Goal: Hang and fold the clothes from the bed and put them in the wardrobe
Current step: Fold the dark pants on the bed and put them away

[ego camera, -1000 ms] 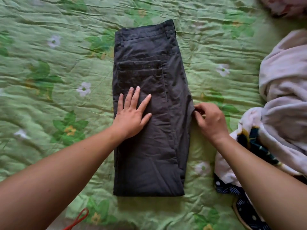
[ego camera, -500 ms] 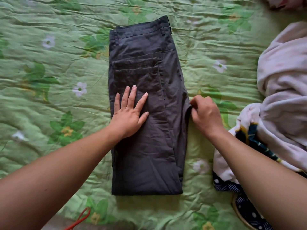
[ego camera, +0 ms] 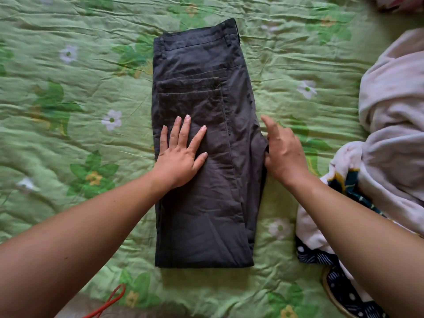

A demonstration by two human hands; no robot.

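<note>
Pressing trousers (ego camera: 206,214) with flat left hand (ego camera: 179,161), right hand (ego camera: 286,154) at edge, fingers hidden, grip unclear

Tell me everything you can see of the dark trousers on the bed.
The trousers are dark grey, thin creased cloth, folded into a long rectangle, lying flat on the green floral bedspread. Waistband with belt loops points away; a back pocket faces up. The left hand presses flat on them; the right hand touches their right edge.
</note>
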